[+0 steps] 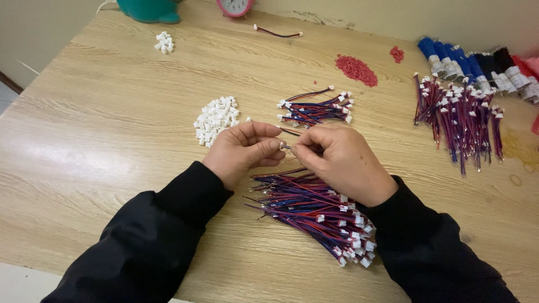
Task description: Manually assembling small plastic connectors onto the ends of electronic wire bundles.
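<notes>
Your left hand [242, 150] pinches a small white plug [282, 146] and your right hand [342, 160] grips a thin wire [291, 132] at its mouth — both meet just beyond the near wire pile [314, 210]. A crooked push could bend the tip — or drop the plug.

Over the wooden table [112, 112], the left hand [242, 150] and right hand [341, 161] meet fingertip to fingertip, pinching what looks like a small white plug [283, 146] on a thin wire, though it is too tiny to be sure. A bundle of red-and-blue wires [314, 210] lies just beneath the hands, with a heap of white plugs [216, 119] near the left hand and a smaller wire bunch [315, 110] just beyond.
</notes>
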